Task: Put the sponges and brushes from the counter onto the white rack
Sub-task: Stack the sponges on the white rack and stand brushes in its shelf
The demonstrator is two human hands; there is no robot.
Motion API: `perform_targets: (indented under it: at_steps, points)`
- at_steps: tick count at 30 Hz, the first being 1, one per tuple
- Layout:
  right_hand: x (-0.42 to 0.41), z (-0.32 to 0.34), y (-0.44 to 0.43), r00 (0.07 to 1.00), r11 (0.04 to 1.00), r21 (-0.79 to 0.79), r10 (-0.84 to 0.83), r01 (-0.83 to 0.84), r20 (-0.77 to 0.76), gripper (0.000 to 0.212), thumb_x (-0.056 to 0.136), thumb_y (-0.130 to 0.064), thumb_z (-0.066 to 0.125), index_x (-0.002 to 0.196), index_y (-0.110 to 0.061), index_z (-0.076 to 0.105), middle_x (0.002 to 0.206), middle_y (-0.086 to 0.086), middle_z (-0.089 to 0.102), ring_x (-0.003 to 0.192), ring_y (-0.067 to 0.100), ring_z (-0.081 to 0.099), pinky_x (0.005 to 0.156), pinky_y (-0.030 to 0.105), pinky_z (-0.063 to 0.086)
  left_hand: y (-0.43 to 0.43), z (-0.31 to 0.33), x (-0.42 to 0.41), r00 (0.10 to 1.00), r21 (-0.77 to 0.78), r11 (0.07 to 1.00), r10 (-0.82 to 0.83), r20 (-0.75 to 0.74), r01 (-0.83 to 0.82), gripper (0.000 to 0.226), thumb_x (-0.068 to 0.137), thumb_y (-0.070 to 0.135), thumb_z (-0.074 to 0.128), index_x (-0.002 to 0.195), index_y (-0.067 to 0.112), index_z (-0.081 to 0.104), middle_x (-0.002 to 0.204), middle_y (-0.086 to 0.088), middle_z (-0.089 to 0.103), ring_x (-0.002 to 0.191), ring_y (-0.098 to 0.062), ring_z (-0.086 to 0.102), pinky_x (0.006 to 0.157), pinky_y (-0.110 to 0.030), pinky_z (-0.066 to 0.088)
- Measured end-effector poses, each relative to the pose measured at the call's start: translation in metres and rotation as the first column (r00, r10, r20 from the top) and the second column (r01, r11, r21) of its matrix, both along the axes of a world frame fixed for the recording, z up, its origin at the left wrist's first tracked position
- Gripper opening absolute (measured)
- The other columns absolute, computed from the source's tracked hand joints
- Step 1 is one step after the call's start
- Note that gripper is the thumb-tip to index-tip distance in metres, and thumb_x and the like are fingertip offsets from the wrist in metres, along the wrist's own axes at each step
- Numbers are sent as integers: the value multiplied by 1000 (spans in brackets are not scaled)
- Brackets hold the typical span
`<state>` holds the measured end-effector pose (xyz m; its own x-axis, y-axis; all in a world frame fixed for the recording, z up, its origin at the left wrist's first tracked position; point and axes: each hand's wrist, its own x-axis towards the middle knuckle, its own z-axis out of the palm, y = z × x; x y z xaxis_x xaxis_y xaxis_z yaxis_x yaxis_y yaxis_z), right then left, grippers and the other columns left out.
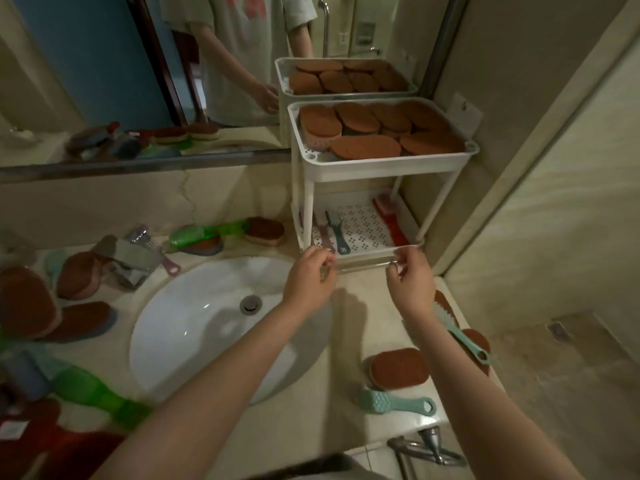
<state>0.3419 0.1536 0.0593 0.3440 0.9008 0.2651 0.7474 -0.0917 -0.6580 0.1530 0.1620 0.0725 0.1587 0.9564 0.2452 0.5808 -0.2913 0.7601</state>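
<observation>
The white two-tier rack (388,164) stands at the counter's back right. Its top tray holds several brown sponges (363,147). Its lower tray (360,221) holds a pink brush, a blue brush (337,233) and a red brush (389,221). My left hand (310,275) and my right hand (410,280) both hover at the lower tray's front edge, fingers loosely curled with nothing in them. On the counter to the right lie a brown sponge (398,368), a teal brush (394,401) and a long teal-handled brush (464,336).
A white sink (194,313) fills the counter's middle, with a chrome tap (135,258) at its back left. More sponges (266,230) and green brushes (207,232) lie behind and left of it. A mirror runs along the back wall.
</observation>
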Motion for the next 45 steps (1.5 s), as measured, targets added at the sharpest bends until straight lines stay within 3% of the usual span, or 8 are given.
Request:
perform_targets:
  at_steps: [9, 14, 25, 29, 33, 39, 42, 45]
  points:
    - [55, -43, -45, 946, 792, -560, -67, 244, 319, 58, 86, -42, 55, 134, -14, 39, 134, 14, 44, 123, 36, 40, 99, 43, 36, -3, -37, 27, 999, -661, 750, 26, 32, 2, 23, 87, 15, 57, 106, 5, 65, 109, -10, 65, 104, -22, 59, 89, -26, 43]
    - [66, -50, -47, 930, 708, -663, 25, 243, 367, 76, 82, -51, 61, 141, -17, 27, 136, 13, 38, 125, 35, 39, 102, 48, 33, -5, -44, 44, 998, -722, 691, -14, 56, 50, 12, 86, 18, 59, 95, 11, 63, 96, -9, 63, 97, -25, 62, 87, -31, 47]
    - [77, -62, -33, 940, 779, -596, 28, 193, 341, 39, 89, -30, 55, 120, -7, 46, 118, 14, 52, 104, 34, 55, 83, 40, 45, -7, -50, 75, 995, -737, 669, -65, 70, 95, 3, 87, 19, 57, 85, 18, 58, 81, 2, 57, 81, -16, 55, 54, -21, 37]
    - [73, -47, -15, 991, 840, -529, -67, 120, 119, 29, 82, -32, 64, 101, -11, 61, 97, 12, 63, 89, 32, 62, 68, 32, 44, -5, -48, 82, 989, -764, 627, -96, 115, 150, 32, 86, 23, 62, 115, 14, 58, 111, -3, 60, 102, -19, 56, 82, -28, 43]
    - [51, -17, 9, 904, 927, -376, -154, -7, -398, 16, 80, -27, 72, 84, -13, 64, 75, 1, 66, 65, 13, 60, 55, 24, 42, -7, -39, 90, 963, -783, 562, -121, 240, 266, 52, 88, 25, 62, 135, 15, 44, 130, -3, 52, 119, -20, 51, 89, -27, 40]
    - [27, -7, 16, 635, 945, -276, -105, -175, -765, 21, 82, -28, 74, 85, -9, 64, 68, -2, 63, 53, 11, 50, 51, 23, 41, -9, -34, 85, 947, -750, 597, -53, 318, 285, 21, 99, 20, 41, 90, 10, 57, 75, -4, 65, 61, -8, 63, 67, -27, 51]
    - [30, -19, 9, 752, 916, -350, -87, -198, -653, 33, 83, -40, 69, 98, -11, 66, 83, -1, 64, 62, 14, 57, 55, 24, 42, -9, -37, 70, 954, -729, 646, 2, 299, 227, 26, 99, 16, 40, 77, 11, 53, 64, -5, 56, 49, -9, 55, 50, -14, 48]
    - [45, -39, -6, 998, 828, -561, -40, 1, -56, 29, 87, -42, 62, 98, -15, 61, 95, 1, 62, 77, 23, 61, 62, 27, 43, -8, -43, 55, 969, -723, 669, 18, 248, 173, 29, 99, 17, 38, 72, 12, 50, 61, -5, 51, 46, -10, 49, 43, -13, 41]
